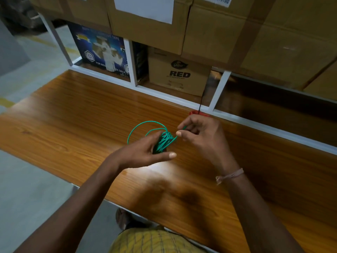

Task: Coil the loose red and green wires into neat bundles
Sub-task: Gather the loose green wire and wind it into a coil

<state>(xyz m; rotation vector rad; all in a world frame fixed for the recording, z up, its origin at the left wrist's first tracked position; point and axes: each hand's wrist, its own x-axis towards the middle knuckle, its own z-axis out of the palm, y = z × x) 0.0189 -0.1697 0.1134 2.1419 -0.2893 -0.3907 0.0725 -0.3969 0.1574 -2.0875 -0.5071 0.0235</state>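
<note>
Above the middle of the wooden table (73, 114), my left hand (145, 152) grips a bundle of green wire (165, 140). Several turns lie across its fingers, and one wide loop arches up to the left. Just to the right, my right hand (198, 132) pinches the free end of the same green wire between thumb and fingers. Behind my right hand a bit of red wire (196, 112) shows on the table at its far edge, mostly hidden by the hand.
A white shelf frame (131, 64) runs along the table's far side, holding a blue printed box (100, 52) and a cardboard box marked RED (178, 73). Large cardboard cartons (218, 30) are stacked above. Grey floor lies to the left.
</note>
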